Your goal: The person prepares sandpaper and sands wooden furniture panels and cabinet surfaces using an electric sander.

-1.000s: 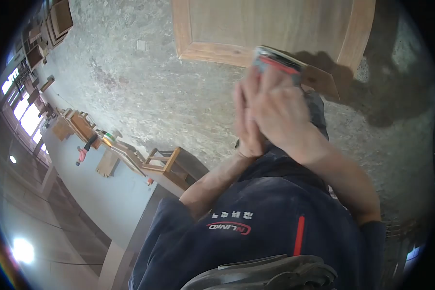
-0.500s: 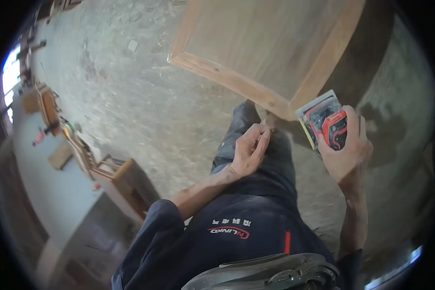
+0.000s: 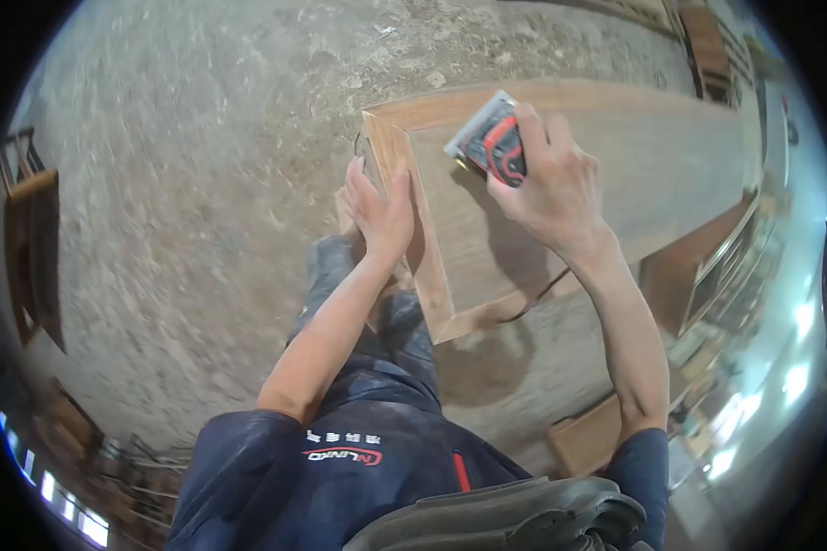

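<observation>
A wooden panel (image 3: 579,138) with a lighter frame round its edge spans the view from the middle to the right. My right hand (image 3: 556,174) is wrapped round a red and black sander (image 3: 496,142) with a flat grey plate, held above the panel near its left end. The sander casts a shadow on the panel. My left hand (image 3: 379,207) is at the panel's left frame edge, fingers apart and pointing away from me. It seems to rest against that edge.
A dark wooden piece of furniture (image 3: 32,239) stands at the far left. On the right are a brown cabinet (image 3: 694,275) and stacked boards. A brown box (image 3: 586,439) is at the lower right. Concrete floor (image 3: 202,184) lies around the panel.
The view has swung round. My hands, together at first, have parted; the right has carried the sander over the panel, and the left has moved from my leg to the panel's edge.
</observation>
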Demonstrator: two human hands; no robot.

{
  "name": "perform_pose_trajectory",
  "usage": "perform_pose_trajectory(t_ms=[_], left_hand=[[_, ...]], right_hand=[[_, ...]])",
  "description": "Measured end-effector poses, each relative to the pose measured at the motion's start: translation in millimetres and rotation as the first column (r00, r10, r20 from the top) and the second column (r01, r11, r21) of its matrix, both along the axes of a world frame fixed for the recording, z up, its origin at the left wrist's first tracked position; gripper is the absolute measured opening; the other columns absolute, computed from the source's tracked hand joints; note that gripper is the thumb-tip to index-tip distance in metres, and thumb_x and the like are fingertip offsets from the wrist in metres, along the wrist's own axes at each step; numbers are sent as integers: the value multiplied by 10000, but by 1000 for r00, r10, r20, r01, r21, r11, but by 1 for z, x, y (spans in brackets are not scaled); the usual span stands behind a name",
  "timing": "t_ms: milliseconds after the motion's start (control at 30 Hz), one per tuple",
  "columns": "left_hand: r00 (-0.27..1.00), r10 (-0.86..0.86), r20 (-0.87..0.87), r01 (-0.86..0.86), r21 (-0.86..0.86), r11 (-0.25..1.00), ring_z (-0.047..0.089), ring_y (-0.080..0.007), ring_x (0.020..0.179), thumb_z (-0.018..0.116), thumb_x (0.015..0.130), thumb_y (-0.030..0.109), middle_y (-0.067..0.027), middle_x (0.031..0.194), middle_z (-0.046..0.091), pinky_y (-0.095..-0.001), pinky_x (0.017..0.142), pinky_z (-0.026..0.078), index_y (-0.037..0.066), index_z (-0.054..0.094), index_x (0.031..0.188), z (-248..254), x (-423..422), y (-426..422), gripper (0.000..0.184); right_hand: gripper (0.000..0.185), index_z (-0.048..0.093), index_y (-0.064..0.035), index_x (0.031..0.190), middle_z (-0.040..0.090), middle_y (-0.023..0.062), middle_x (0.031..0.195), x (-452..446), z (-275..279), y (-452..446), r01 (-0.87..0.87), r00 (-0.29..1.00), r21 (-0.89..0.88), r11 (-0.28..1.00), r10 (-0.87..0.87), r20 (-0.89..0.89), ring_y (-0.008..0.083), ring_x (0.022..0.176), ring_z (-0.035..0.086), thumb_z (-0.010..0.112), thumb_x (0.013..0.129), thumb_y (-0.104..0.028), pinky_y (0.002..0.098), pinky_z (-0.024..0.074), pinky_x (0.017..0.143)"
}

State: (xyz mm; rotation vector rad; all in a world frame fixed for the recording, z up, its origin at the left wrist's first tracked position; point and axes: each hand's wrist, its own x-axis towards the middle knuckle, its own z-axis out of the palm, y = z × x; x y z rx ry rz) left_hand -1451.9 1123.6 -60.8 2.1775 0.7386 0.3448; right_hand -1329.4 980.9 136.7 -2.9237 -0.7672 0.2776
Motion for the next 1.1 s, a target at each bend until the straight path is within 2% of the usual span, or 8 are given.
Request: perform_pose_trajectory(t_ms=[67,100,167,400,600,767,1033,1100], left_hand=[[948,237,-211,-310,-451,837,512,-461,1362,675,1021,416,-273,1440,572,-578,1138,368,-29,517,1433,-25,19,-6,626],[935,283,-216,-353,-467,811,512,-461,1362,675,1021,416,-273,1440,572,-578,1138,368,-29,517,1433,-28,21,-8,626],[952,236,-197,-302,-460,835,526,-475,1352,612,1066,454,-284,1433,585,-568,1134,392,-38,509,1447,-34,25,-14,631],[925,367,-101,-374,-411,831,607,-512,1240,572,1086,446,-322,1376,615,-565,1047,484,-53,540,1425,-32,30,-26,603],[937,316,-145,-348,-433,832,663,-533,1141,572,1085,402,-343,1289,670,-595,964,525,-67,587,1389,-27,25,-28,559],[938,308,-159,-346,-463,816,683,-527,1109,573,1085,402,-323,1260,695,-585,951,540,-34,618,1380,-31,26,-29,529],[932,316,-178,-363,-463,809,684,-498,1136,512,1119,381,-296,1260,707,-559,968,537,-14,651,1359,-21,26,-25,483],[932,316,-179,-363,-473,803,684,-493,1138,492,1128,379,-288,1258,710,-553,973,535,-12,659,1351,-19,27,-24,480]], right_hand=[[751,532,-69,1442,624,192,1069,27,-20,33,-105,994,37,994,104,22,411,896,714,843,780,-242,507,599,749],[751,532,-69,1442,624,192,1069,36,-25,48,-157,987,18,987,157,20,411,896,714,843,780,-242,507,599,749],[763,534,-66,1432,627,197,1067,49,-33,74,-224,974,-30,974,225,26,414,864,718,848,767,-269,507,602,737],[737,550,-75,1403,631,208,1072,65,-57,88,-394,917,-39,918,396,54,418,835,723,850,766,-294,517,600,699],[731,549,-100,1404,641,214,1042,72,-56,102,-389,918,-86,917,394,47,425,831,724,838,784,-357,524,598,714],[765,527,-106,1433,642,217,1069,81,-41,93,-417,906,-245,875,423,-29,419,833,726,842,784,-362,513,599,744],[729,524,-99,1398,624,211,1057,78,-46,110,-447,894,-163,880,448,-30,415,829,726,847,789,-337,514,588,725],[761,513,-104,1427,623,217,1060,85,-38,99,-413,909,-308,857,408,-83,416,851,725,850,782,-329,511,589,741]])
